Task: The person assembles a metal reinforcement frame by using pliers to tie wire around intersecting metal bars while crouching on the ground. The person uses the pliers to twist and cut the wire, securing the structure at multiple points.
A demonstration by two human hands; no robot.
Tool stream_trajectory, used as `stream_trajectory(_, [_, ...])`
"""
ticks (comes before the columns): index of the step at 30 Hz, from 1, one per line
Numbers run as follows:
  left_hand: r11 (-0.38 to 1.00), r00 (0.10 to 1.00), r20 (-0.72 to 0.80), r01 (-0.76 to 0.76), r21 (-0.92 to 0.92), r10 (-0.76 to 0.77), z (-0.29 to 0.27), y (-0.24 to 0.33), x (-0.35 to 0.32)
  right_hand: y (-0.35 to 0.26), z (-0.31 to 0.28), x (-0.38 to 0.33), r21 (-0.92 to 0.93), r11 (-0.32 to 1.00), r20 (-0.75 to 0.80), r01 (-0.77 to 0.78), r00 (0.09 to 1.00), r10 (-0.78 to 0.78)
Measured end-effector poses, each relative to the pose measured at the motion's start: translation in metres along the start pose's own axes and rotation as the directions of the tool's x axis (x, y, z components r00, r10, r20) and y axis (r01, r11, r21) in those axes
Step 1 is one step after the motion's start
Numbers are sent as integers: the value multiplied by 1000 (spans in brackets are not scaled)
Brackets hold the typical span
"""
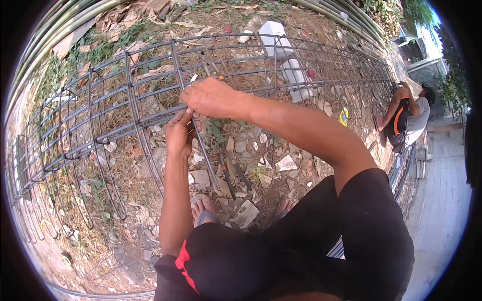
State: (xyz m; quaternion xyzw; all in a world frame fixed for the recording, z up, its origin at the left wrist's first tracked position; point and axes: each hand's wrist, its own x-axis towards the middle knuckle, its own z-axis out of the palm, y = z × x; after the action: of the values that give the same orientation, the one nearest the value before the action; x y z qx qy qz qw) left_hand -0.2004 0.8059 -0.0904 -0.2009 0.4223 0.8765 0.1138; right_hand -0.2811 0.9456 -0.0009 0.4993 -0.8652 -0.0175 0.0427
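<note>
A long cage of steel bars (pixel 108 103) lies across the ground before me, with bent stirrups spaced along it. Both my hands meet at one stirrup (pixel 205 153), where it crosses a lengthwise bar. My left hand (pixel 178 134) has its fingers curled round this stirrup just below the crossing. Right above it, my right hand (pixel 210 97) is closed, its fingertips close to the left ones. A small white-tipped piece (pixel 194 78) shows beside the right fingers; what that hand grips is mostly hidden.
Pincers with red-and-dark handles (pixel 227 174) lie on the ground near my feet. Two white blocks (pixel 276 39) stand by the cage. Bamboo poles (pixel 65 25) run along the far side. At the right, another person (pixel 414 113) crouches at the cage's far end. Stones and leaves litter the ground.
</note>
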Motion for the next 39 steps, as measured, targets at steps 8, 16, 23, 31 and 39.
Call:
stream_trajectory(8, [997,998,5,58,-49,-57,-2,-1,5,-17,-15,-38,269,864,-64,-425,888,456])
stream_trajectory(16, [998,999,10,47,-38,-46,-7,-1,5,-5,8,-140,551,364,191,-751,538,821])
stream_trajectory(23, [998,998,8,56,-20,-56,-7,2,3,-13,-1,-93,108,875,-209,-472,850,484])
stream_trajectory(31, [996,997,16,72,-50,-71,-6,4,0,21,-11,-49,221,621,256,-752,660,707])
stream_trajectory(39, [993,995,64,87,-77,-82,-8,4,0,42,-98,-88,74,825,408,-560,772,487])
